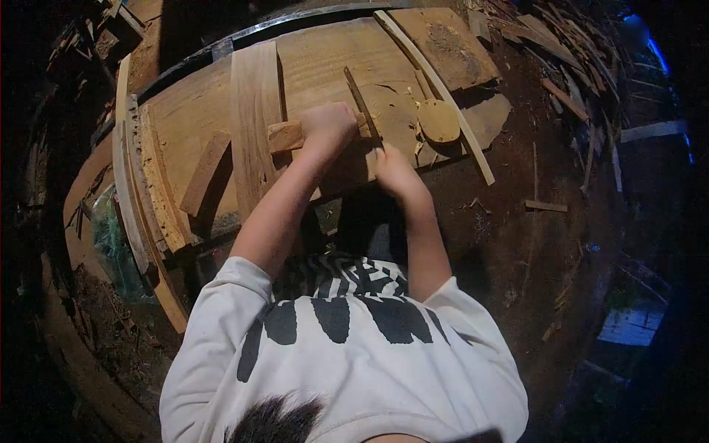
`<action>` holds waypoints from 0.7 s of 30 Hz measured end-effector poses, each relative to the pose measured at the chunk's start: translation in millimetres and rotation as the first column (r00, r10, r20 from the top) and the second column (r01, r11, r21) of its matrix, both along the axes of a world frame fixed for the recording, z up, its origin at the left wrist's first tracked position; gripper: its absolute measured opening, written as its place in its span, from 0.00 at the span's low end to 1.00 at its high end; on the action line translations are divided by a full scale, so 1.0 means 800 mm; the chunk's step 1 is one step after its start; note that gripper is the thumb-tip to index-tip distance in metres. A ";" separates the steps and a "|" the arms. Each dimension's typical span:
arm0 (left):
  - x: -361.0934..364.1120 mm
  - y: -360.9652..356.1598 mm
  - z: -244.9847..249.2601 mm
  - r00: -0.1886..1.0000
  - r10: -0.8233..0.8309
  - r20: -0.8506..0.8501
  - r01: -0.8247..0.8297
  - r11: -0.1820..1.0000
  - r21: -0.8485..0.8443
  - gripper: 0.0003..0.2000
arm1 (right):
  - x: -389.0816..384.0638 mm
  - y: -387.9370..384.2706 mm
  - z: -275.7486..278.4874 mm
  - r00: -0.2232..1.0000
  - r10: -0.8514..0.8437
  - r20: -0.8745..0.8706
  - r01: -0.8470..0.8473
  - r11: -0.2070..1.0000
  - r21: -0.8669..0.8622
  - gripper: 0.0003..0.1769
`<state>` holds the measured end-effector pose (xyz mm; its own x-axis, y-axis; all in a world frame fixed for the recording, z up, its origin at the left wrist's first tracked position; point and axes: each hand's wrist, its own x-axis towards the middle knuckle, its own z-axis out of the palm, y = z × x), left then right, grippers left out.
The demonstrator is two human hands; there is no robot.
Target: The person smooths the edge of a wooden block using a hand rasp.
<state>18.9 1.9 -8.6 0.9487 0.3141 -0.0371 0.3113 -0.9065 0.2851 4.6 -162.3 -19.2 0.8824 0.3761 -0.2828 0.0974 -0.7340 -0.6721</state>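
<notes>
My left hand (329, 124) is closed over a short wooden block (285, 137), which lies crosswise on the wooden workbench (317, 55). To its right, my right hand (394, 171) is closed round the near end of a long, thin, dark tool (361, 103), perhaps a saw or blade, that points away from me. The tool passes by the right end of the block. Left of the block lies a wide pale board (253, 111). A round flat wooden piece (439, 121) rests on the bench to the right, with shavings beside it.
A long narrow strip (443, 92) crosses the bench's right side and overhangs its front edge. Another block (206, 173) sits at the left, near several long boards (159, 181). Scrap wood (565, 55) is piled at the upper right. Green plastic (114, 236) lies at lower left.
</notes>
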 end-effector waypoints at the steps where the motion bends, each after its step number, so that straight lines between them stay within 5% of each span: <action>1: -0.001 0.000 0.003 1.000 0.003 0.001 -0.003 1.000 0.001 0.17 | 0.005 0.005 0.001 1.000 0.020 0.003 -0.020 0.999 -0.026 0.15; 4: 0.000 0.000 0.007 0.997 -0.063 -0.039 0.062 0.998 -0.008 0.17 | -0.015 -0.006 0.001 1.000 0.021 0.020 -0.021 1.000 -0.018 0.16; 7: 0.005 0.002 0.004 0.995 0.052 -0.082 -0.059 0.995 -0.079 0.16 | -0.065 -0.046 -0.007 0.999 -0.020 0.029 0.021 1.000 -0.006 0.17; 9: 0.006 0.005 -0.009 0.992 -0.115 -0.050 0.117 0.991 0.061 0.15 | -0.094 -0.071 0.004 1.000 -0.025 0.001 0.025 1.000 -0.004 0.18; 12: 0.009 0.005 -0.013 0.994 -0.083 -0.074 0.088 0.993 0.074 0.15 | -0.100 -0.070 0.018 0.993 -0.092 -0.068 0.092 0.996 -0.007 0.17; 16: 0.006 0.002 -0.016 0.987 -0.156 -0.022 0.158 0.979 0.130 0.16 | -0.037 -0.023 -0.003 0.999 -0.022 0.039 0.022 1.000 -0.005 0.15; 21: 0.003 0.001 -0.008 1.000 0.013 -0.002 -0.013 1.000 0.018 0.20 | 0.003 0.014 -0.027 0.997 0.004 0.071 -0.002 1.000 -0.030 0.15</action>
<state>21.0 2.8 -14.8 0.9443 0.3275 -0.0331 0.3240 -0.9072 0.2682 7.2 -151.3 -40.8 0.8995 0.3712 -0.2305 0.1465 -0.7531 -0.6413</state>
